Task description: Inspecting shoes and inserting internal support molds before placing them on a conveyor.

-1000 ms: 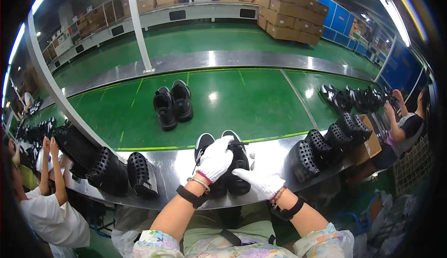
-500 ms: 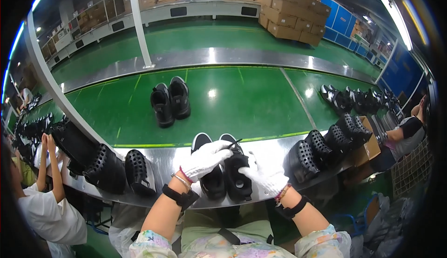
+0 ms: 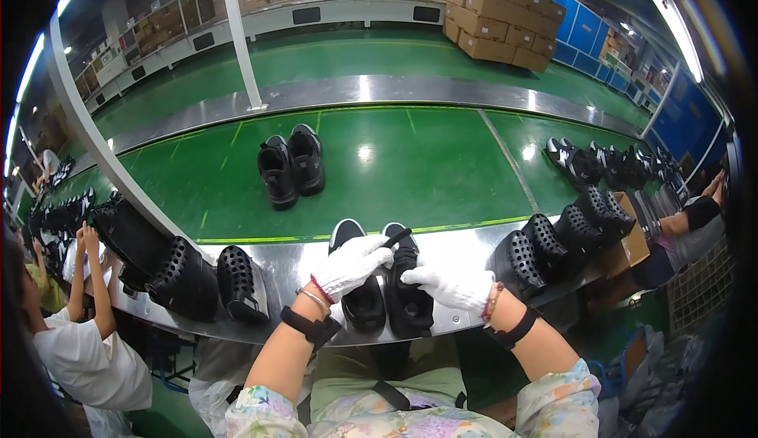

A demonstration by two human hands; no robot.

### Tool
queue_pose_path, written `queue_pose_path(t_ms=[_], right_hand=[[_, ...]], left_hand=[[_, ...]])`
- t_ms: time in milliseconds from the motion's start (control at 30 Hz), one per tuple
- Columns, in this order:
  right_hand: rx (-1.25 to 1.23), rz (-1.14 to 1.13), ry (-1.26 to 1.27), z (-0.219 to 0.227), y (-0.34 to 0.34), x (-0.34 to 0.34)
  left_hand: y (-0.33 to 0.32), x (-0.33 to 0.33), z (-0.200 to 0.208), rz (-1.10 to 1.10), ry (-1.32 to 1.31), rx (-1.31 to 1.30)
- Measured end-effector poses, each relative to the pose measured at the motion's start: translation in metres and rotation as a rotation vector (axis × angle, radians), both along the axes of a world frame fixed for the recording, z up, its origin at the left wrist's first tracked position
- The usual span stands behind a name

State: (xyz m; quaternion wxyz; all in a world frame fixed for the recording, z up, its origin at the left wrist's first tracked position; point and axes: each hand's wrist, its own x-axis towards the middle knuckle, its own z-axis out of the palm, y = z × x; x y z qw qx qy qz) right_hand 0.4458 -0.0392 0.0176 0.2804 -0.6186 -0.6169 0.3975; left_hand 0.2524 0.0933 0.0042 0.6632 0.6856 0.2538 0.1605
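In front of me a pair of black shoes with white-edged toes stands on the metal ledge, toes away from me. My left hand (image 3: 351, 266), in a white knit glove, reaches over the left shoe (image 3: 364, 309). Its fingers are closed on a short black strip (image 3: 398, 237) that sticks up to the right over the front of the right shoe (image 3: 410, 315). My right hand (image 3: 458, 286), gloved too, has its fingertips drawn together at the laces of the right shoe. What they pinch is too small to make out.
Another black pair (image 3: 278, 179) stands on the green belt (image 3: 426, 177) beyond. Black perforated shoe-shaped pieces line the ledge at left (image 3: 238, 280) and right (image 3: 524, 258). An open carton (image 3: 629, 240) and more shoes (image 3: 572, 161) are at right. A co-worker (image 3: 87, 351) works at left.
The black strip now stands out thicker and higher from my left hand. My right hand has shifted up the right shoe to its laces, its fingers drawn closer together.
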Motion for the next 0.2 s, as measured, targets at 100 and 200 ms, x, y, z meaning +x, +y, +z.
queue_pose_path(t_ms=[100, 200], right_hand=[[0.305, 0.309, -1.038, 0.02, -0.003, -0.037], [0.105, 0.038, -0.753, 0.032, -0.001, -0.07]], left_hand=[[0.004, 0.007, -0.002, -0.035, 0.084, 0.227], [0.003, 0.006, 0.001, -0.046, 0.165, 0.337]])
